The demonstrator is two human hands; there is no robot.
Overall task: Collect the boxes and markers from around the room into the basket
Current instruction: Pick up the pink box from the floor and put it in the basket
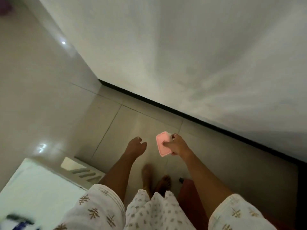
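You have a single view, from the camera on your head, looking steeply down and a little forward along your own body. Its wide angle bends the straight lines, so the dark skirting (191, 117) runs as a slant from the middle left to the lower right, with the pale wall (182, 47) filling the top of the frame. The tiled floor (116, 122) lies well below the lens. Your patterned sleeves (93, 209) sit nearest, at the bottom edge, and both forearms reach away from the lens toward mid-frame. The picture is soft and blurred at the lower left corner.
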